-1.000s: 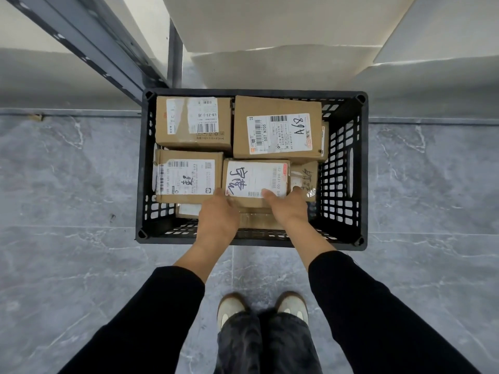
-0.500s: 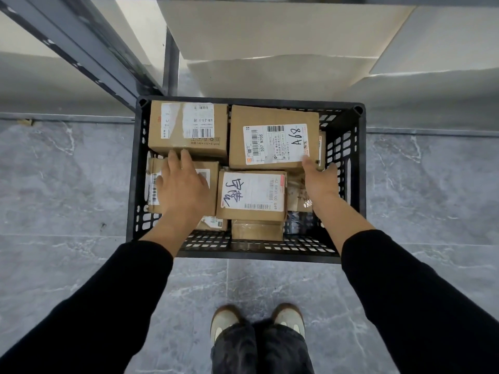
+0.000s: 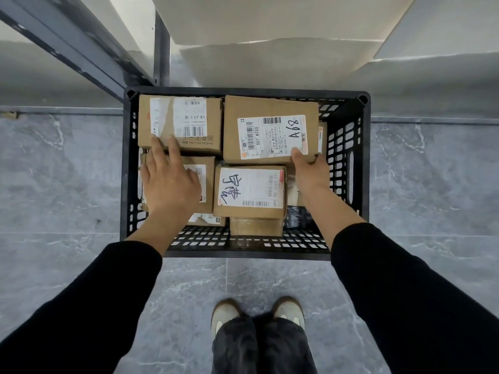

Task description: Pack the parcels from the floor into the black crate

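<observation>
The crate [image 3: 244, 91] sat mid-frame on the floor, full of parcels. I had the left hand [image 3: 170, 184] flat, fingers spread, on the parcels at left. The right hand [image 3: 310, 171] pinched the near corner of the A68 parcel [image 3: 271, 109], also marked "507 N705". At upper left was the LB-23-3 parcel [image 3: 179, 103]. Lifted by one corner, the A68 parcel could slip or jam.

In the black crate [image 3: 348, 168], the far-right parcel [image 3: 270, 128] has a label marked "A68" by hand and printed "507 N705". The far-left parcel [image 3: 181, 122] reads "LB-23-3". The near middle parcel [image 3: 249, 191] bears handwritten characters and, seemingly, "00 049".
</observation>
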